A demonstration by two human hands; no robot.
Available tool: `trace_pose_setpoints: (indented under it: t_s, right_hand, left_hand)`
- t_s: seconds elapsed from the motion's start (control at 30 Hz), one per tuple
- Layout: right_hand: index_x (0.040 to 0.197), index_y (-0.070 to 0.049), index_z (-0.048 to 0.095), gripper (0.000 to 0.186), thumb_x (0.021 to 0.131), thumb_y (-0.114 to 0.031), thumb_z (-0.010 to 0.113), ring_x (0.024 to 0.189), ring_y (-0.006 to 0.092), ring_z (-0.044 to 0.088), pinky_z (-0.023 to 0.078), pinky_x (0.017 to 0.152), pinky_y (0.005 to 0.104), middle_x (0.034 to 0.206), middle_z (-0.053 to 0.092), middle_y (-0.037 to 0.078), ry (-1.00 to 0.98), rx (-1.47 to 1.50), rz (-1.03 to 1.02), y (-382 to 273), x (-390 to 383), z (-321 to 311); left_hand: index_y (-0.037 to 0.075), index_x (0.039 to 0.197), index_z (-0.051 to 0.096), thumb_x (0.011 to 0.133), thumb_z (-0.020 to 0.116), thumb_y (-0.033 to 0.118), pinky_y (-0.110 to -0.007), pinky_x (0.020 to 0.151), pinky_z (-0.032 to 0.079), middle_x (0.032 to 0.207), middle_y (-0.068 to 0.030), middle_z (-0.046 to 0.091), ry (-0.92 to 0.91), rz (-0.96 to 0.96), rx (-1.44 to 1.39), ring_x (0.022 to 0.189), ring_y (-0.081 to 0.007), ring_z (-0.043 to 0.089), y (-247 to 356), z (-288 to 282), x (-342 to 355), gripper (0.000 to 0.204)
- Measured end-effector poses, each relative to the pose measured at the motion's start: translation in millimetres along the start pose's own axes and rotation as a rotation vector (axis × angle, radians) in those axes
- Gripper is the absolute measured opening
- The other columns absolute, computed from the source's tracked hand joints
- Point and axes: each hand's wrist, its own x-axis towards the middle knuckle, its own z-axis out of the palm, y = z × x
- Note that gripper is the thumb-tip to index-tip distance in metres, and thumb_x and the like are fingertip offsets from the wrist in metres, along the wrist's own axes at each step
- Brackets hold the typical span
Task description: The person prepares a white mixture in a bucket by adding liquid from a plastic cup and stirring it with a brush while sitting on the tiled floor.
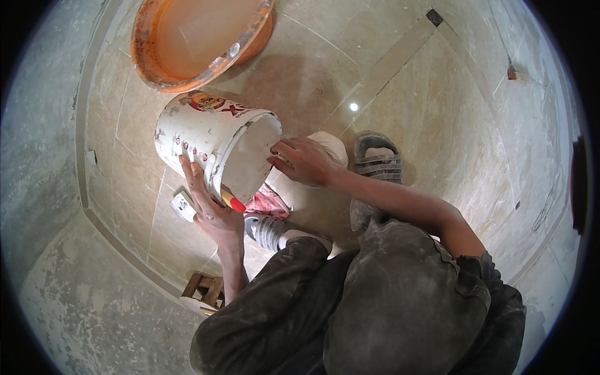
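Note:
A white plastic bucket [194,134] with red and yellow printing lies tipped, its mouth facing right; whitish residue coats its inside. My left hand [215,219] supports it from the near side, two fingers stretched along the wall. By the thumb of that hand sticks out a wooden handle with a red end [234,201]; the rest of that tool is hidden. At the right edge of the mouth, my right hand [303,160] has its fingers curled on the rim. Beneath the mouth lies a red and white crumpled bag [269,203].
An orange basin [147,62] of cloudy water stands beyond the bucket. A rounded whitish thing [331,147] sits behind my right hand. Near my left wrist are a small white object [183,206] and a wooden stool [206,287]. Tiled floor [431,94] meets grey walls [44,156].

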Motion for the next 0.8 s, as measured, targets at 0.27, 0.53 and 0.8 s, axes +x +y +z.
trace_pose_setpoints:
  t_s: [0.27, 0.53, 0.8]
  right_hand:
    - [0.092, -0.007, 0.066, 0.016, 0.085, -0.02, 0.072, 0.09, 0.028, 0.061, 0.047, 0.078, 0.0406, 0.093, 0.061, 0.008, 0.103, -0.005, 0.0, -2.8, -3.7, 6.9]
    - [0.094, -0.007, 0.069, 0.017, 0.081, -0.016, 0.077, 0.088, 0.0264, 0.061, 0.048, 0.077, 0.0389, 0.092, 0.061, 0.007, 0.148, 0.058, -0.018, -0.8, -6.1, 7.9]
    - [0.094, -0.01, 0.068, 0.02, 0.083, -0.025, 0.074, 0.09, 0.0263, 0.058, 0.046, 0.078, 0.0412, 0.092, 0.059, 0.006, 0.126, 0.054, 0.002, -5.4, -3.0, 7.5]
  left_hand:
    - [0.004, 0.144, 0.036, 0.087, 0.06, -0.002, -0.036, 0.076, 0.06, 0.155, -0.0196, 0.035, 0.024, -0.033, -0.037, 0.127, -0.0387, 0.054, -0.6, -1.9, 3.4, 0.062]
    - [0.0, 0.142, 0.038, 0.094, 0.052, 0.0, -0.046, 0.112, 0.038, 0.152, -0.0237, 0.037, 0.049, -0.07, -0.11, 0.141, -0.038, 0.037, -1.8, -2.4, 4.3, 0.05]
    - [0.0, 0.142, 0.038, 0.094, 0.053, -0.001, -0.046, 0.111, 0.039, 0.152, -0.0236, 0.038, 0.021, -0.116, -0.116, 0.14, -0.0384, 0.039, 1.3, -7.8, 5.6, 0.05]
